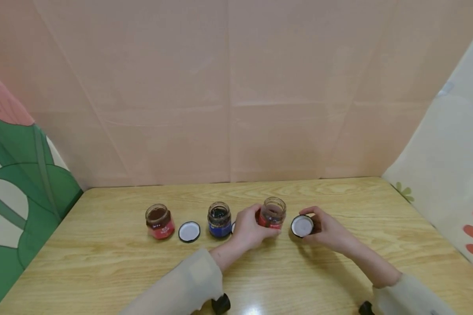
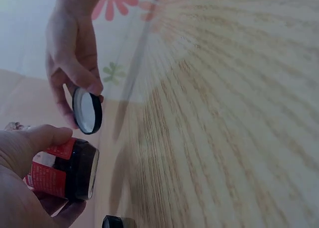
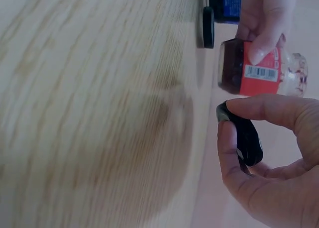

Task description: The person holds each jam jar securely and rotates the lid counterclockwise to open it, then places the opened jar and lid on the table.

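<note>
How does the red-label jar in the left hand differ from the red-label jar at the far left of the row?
The held red-label jar is gripped by the left hand, while the far-left red-label jar stands untouched on the table. The held jar's lid is pinched in the right hand; the far-left jar's lid lies flat beside it. Both jars are open, with dark contents.

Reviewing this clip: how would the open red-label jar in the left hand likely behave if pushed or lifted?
The red-label jar looks like glass, so probably rigid, breakable and smooth. It seems squat, so unlikely to tip. The left hand wraps it easily, suggesting modest weight.
</note>
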`<action>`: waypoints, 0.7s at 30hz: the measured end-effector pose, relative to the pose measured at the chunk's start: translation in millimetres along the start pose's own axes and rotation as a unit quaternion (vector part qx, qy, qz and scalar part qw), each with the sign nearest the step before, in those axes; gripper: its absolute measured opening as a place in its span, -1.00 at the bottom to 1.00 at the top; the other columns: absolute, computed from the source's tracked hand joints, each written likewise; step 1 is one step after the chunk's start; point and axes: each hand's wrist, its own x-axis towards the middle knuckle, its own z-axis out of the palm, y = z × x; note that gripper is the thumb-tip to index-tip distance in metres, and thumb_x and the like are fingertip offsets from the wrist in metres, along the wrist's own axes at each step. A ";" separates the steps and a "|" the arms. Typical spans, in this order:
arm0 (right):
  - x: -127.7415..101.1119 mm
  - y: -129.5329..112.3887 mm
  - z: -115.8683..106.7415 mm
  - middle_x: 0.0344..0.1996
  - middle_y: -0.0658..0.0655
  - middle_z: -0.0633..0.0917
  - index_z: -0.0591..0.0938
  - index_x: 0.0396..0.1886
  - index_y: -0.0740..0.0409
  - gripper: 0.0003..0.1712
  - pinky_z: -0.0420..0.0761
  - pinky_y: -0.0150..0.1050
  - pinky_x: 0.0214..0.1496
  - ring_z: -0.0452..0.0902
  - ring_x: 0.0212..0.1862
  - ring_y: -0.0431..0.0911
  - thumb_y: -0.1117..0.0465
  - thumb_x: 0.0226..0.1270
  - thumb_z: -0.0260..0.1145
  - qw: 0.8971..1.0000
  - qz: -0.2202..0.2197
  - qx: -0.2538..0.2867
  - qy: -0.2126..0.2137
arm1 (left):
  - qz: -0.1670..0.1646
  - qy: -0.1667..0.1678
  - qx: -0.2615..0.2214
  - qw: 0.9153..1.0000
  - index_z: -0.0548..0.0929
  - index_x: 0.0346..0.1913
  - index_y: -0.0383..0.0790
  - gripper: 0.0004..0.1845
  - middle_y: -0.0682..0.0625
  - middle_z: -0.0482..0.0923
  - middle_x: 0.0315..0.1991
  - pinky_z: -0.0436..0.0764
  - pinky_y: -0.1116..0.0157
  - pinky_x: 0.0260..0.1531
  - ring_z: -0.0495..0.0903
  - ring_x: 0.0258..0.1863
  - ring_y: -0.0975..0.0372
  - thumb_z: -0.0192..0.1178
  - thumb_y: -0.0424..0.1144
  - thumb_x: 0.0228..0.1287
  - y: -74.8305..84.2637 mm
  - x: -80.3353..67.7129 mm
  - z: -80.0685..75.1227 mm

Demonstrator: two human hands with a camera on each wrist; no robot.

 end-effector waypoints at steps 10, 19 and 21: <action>3.5 2.1 3.9 -0.22 0.32 0.65 0.31 0.10 0.44 -0.27 0.52 -0.33 -0.22 0.56 -0.18 -0.01 0.47 -0.10 0.45 1.000 0.004 -0.029 0.002 | -0.010 -0.011 0.003 1.000 0.65 -0.08 -0.15 -0.44 0.02 0.68 -0.20 0.60 0.33 -0.16 0.61 -0.17 0.22 0.61 -0.22 -0.29 -5.9 8.8 3.7; 6.6 6.7 6.5 -0.27 0.29 0.65 0.32 0.09 0.46 -0.27 0.49 -0.34 -0.26 0.54 -0.23 -0.04 0.47 -0.10 0.46 0.999 0.008 -0.048 0.001 | -0.004 -0.013 0.020 1.000 0.67 -0.08 -0.17 -0.42 0.02 0.69 -0.22 0.58 0.36 -0.16 0.62 -0.18 0.22 0.62 -0.23 -0.32 -9.2 9.9 6.3; 7.8 8.0 7.2 -0.28 0.29 0.64 0.32 0.09 0.45 -0.27 0.49 -0.33 -0.25 0.54 -0.23 -0.04 0.46 -0.11 0.46 0.999 0.009 -0.051 0.000 | -0.009 -0.014 0.017 1.000 0.66 -0.07 -0.18 -0.42 0.01 0.69 -0.21 0.58 0.35 -0.13 0.62 -0.16 0.21 0.62 -0.23 -0.31 -9.6 9.7 6.8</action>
